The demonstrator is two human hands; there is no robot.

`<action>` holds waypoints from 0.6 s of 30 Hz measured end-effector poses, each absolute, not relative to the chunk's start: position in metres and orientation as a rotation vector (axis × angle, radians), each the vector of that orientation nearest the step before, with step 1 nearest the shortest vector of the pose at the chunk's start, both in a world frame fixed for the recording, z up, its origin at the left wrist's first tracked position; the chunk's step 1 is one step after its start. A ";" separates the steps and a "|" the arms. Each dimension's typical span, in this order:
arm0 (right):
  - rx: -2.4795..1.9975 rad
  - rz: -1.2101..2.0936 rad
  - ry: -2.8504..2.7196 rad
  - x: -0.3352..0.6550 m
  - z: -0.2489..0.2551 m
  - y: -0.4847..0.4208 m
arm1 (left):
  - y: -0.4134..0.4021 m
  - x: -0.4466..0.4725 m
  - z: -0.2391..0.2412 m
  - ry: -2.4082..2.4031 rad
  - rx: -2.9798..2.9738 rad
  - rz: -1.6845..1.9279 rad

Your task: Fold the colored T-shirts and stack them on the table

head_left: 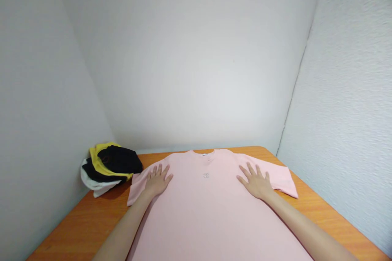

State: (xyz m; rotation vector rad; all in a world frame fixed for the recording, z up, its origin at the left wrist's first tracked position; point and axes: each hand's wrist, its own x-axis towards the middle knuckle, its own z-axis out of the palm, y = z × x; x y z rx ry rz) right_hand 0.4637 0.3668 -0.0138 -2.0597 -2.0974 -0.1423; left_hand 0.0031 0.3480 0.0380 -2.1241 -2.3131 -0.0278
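Observation:
A pink T-shirt (208, 212) lies spread out flat, front side up, its collar toward the far edge and a small emblem on the chest. Its lower end runs out of view at the bottom. My left hand (157, 181) rests on the shirt near the left sleeve, fingers spread and palm down. On the opposite side, my right hand (256, 181) lies flat by the right sleeve, its fingers also spread. Both hands touch the fabric without gripping it.
The shirt lies on a wooden table (82, 224). At the table's back left sits a pile of folded clothes (121, 159) in black, yellow and white. Pale walls (208, 69) stand behind the table and along both sides.

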 end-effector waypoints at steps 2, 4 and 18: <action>-2.109 -0.131 -2.071 0.462 -0.008 0.378 | 0.354 0.004 0.044 -2.320 -2.099 -0.018; -2.146 -0.095 -2.061 0.459 0.001 0.387 | 0.357 0.010 0.052 -2.320 -2.074 -0.001; -1.642 -0.063 -2.367 0.478 -0.017 0.207 | 0.175 0.026 0.020 -2.021 -2.371 -0.081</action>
